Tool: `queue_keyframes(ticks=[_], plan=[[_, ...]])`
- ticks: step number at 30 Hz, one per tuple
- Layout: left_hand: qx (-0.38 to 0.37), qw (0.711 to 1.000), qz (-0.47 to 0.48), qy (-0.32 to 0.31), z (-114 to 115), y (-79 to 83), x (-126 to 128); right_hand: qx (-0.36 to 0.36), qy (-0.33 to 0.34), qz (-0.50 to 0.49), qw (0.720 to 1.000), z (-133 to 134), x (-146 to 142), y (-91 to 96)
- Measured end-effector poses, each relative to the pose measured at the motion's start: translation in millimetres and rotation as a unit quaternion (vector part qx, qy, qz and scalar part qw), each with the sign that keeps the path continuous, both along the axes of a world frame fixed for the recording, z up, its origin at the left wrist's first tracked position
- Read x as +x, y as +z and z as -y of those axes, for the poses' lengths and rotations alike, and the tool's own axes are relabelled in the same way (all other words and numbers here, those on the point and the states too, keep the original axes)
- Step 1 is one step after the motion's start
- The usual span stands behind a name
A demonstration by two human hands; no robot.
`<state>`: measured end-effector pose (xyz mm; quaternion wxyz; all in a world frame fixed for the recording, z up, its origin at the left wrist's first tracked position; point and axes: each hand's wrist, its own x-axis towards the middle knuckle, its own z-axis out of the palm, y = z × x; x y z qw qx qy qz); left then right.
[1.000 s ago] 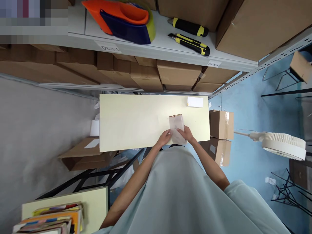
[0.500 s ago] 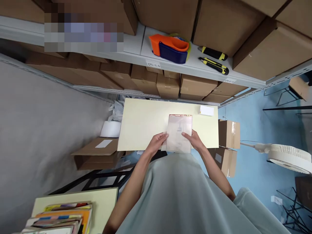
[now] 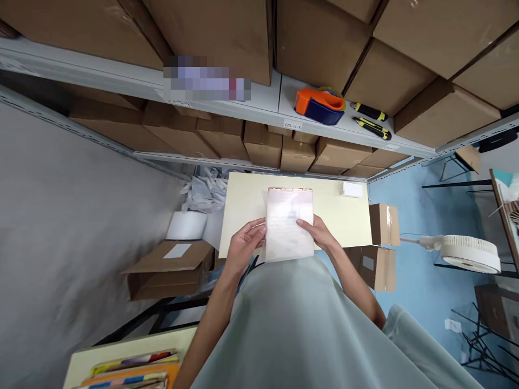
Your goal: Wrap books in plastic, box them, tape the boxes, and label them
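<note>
A pale, flat booklet [image 3: 289, 224] in a clear plastic sleeve is held up in front of my body, over the near edge of the cream table [image 3: 332, 227]. Along its far edge runs a thin red strip; the print on its face is too faint to read. My right hand [image 3: 318, 231] grips the right side, thumb on top and fingers underneath. At the left side, the fingers of my left hand [image 3: 248, 240] pinch the loose plastic margin [image 3: 264, 237] of the sleeve. A small white box [image 3: 352, 189] lies at the table's far right corner.
Above the table, a grey shelf [image 3: 267, 111] carries cardboard boxes, an orange and blue tape dispenser [image 3: 320, 106] and two utility knives [image 3: 372, 128]. An open carton [image 3: 168, 270] stands left, a white fan [image 3: 470, 253] right. Magazines [image 3: 133, 367] lie on a lower-left table.
My view has shifted, so the shelf and table sit farther right. The booklet has moved left relative to the table, and my left hand has turned slightly at the sleeve's edge.
</note>
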<state>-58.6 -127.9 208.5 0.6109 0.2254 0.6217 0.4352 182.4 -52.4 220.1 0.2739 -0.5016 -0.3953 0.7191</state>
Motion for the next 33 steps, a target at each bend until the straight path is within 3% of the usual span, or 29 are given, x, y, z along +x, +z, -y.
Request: queue_keyframes(ticks=[5, 7, 10, 12, 16, 20, 24, 29, 33], plan=[[0.020, 0.998, 0.048, -0.046, -9.4, 8.1, -31.3, 0.058, 0.014, 0.053, 0.997, -3.4, -31.6, 3.2], [0.026, 0.998, 0.032, -0.056, -11.3, 7.0, -35.7, 0.089, 0.023, 0.121, 0.988, -5.7, -41.4, 4.8], [0.046, 0.997, -0.059, -0.028, -14.7, 6.1, -34.4, 0.163, -0.011, 0.263, 0.951, -5.1, -56.5, 10.6], [0.078, 0.983, -0.167, -0.003, -17.8, 7.8, -29.3, 0.196, -0.014, 0.291, 0.936, -0.8, -69.9, 17.1], [0.163, 0.930, -0.330, -0.001, -20.0, 14.0, -15.8, 0.177, 0.044, 0.255, 0.949, 12.4, -103.4, 31.7], [0.191, 0.913, -0.360, -0.026, -14.7, 18.8, -4.5, 0.170, -0.008, 0.271, 0.947, 20.4, -124.8, 35.1], [0.184, 0.917, -0.349, -0.052, -12.3, 24.7, 1.0, 0.151, -0.060, 0.227, 0.960, 18.6, -121.7, 20.2], [0.203, 0.948, -0.203, -0.138, -18.3, 23.3, -23.9, 0.086, -0.109, 0.117, 0.983, 15.8, -100.6, 10.3], [0.122, 0.972, -0.198, -0.038, -20.5, 5.0, -66.2, 0.044, -0.096, 0.057, 0.993, 19.3, -84.7, 25.4]])
